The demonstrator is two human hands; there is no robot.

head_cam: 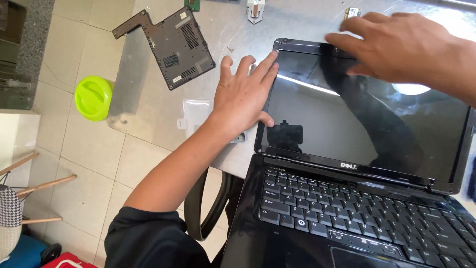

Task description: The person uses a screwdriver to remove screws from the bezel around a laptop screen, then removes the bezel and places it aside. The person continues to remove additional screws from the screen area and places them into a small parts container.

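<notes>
A black laptop lies opened out on a metal table (144, 84), with its keyboard (357, 208) toward me and its dark screen (357, 119) tilted far back. My left hand (243, 94) grips the screen's left bezel. The thumb sits on the front edge and the fingers reach up to the top left corner (280, 44). Coming in from the right, my right hand (396, 47) holds the bezel's top edge, fingertips over the rim and thumb on the glass.
A dark laptop bottom cover (171, 44) lies at the back left of the table, with a clear plastic bag (196, 111) beside my left wrist. Small parts (255, 10) and a small card (352, 12) lie at the far edge. A green round lid (93, 98) is on the tiled floor.
</notes>
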